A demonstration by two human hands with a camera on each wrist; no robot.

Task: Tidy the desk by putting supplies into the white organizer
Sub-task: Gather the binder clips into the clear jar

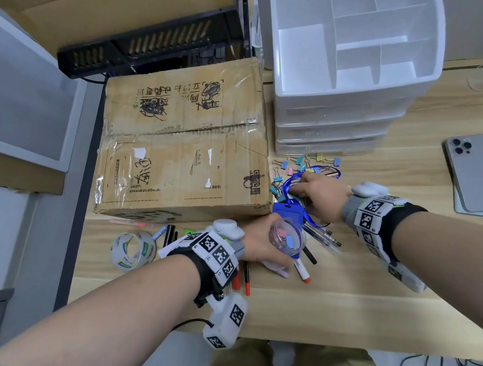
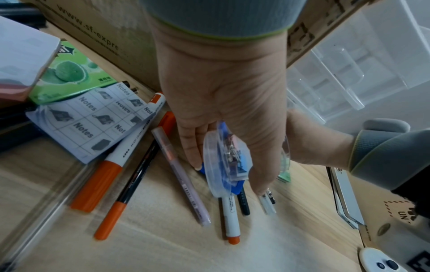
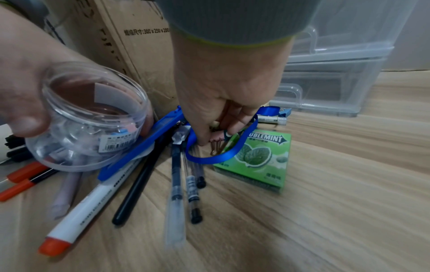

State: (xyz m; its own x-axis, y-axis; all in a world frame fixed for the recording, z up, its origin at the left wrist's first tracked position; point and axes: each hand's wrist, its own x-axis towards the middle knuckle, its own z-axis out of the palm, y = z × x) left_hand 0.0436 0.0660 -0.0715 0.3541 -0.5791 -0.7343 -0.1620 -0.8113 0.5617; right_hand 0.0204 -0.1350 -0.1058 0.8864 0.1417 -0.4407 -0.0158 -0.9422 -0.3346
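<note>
The white organizer (image 1: 335,103), with open top compartments and clear drawers, stands at the back right of the desk. My left hand (image 1: 263,246) grips a clear plastic jar (image 1: 286,238), open and tilted, with a few coloured binder clips inside (image 3: 88,117). My right hand (image 3: 216,137) reaches down into a loop of blue lanyard (image 3: 209,158) and pinches a pink binder clip (image 3: 216,142) on the desk. More coloured binder clips (image 1: 297,165) lie scattered in front of the organizer. Several pens and markers (image 1: 321,238) lie under both hands.
A large cardboard box (image 1: 184,139) sits left of the hands. A tape roll (image 1: 131,250) lies at the front left and a phone (image 1: 475,172) at the right. A green gum box (image 3: 258,158), a blue badge holder (image 1: 287,211) and a notes pad (image 2: 93,119) lie among the pens.
</note>
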